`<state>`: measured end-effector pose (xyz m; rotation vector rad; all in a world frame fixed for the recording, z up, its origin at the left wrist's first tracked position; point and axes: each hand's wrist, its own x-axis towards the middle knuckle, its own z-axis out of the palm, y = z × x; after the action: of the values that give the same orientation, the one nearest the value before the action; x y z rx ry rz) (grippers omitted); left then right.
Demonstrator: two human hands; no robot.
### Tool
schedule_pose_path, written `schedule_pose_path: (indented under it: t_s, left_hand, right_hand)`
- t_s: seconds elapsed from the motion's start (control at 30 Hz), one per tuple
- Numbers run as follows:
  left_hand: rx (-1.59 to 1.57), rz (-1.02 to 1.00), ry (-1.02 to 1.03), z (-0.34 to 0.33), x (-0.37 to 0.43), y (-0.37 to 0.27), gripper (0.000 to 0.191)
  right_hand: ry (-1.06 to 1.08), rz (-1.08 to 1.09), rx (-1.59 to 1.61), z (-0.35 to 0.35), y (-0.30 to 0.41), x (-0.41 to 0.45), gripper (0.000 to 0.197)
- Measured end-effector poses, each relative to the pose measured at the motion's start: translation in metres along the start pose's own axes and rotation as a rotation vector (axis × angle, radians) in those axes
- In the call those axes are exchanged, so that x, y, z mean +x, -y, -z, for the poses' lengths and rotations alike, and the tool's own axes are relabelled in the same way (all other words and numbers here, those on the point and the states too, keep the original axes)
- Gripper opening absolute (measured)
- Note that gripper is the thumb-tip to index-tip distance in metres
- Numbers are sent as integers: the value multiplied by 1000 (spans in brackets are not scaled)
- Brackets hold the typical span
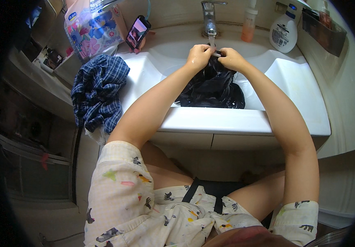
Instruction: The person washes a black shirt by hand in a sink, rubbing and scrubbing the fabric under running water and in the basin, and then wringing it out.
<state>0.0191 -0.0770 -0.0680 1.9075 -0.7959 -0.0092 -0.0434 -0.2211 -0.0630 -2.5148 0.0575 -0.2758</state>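
Observation:
A wet black cloth (213,92), probably a garment, lies bunched in the white washbasin (217,119). Its upper end is raised under the faucet (210,20), from which water (212,40) runs. My left hand (199,57) grips that end from the left, right at the stream, with drops on its skin. Close beside it, my right hand (231,58) pinches the same end from the right. A small pale strip (217,55) shows between the two hands; I cannot tell what it is. The fingertips are partly hidden by the cloth.
On the left rim lies a crumpled blue plaid cloth (100,89). Behind it stand a floral plastic pack (94,29) and a propped phone (137,33) with a lit screen. An orange-bottomed bottle (249,26), a white bottle (284,31) and a wall caddy (322,31) are at the back right.

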Motion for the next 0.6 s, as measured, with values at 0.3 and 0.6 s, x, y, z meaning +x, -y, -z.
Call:
schedule_pose_path:
  t_s: [0.3, 0.6]
  left_hand:
    - [-55, -10, -6, 0, -2, -4, 26]
    - [104, 34, 9, -10, 2, 6, 33]
  right_hand:
    - [9, -133, 25, 10, 4, 1, 30]
    - [-125, -402, -224, 29, -25, 6, 36]
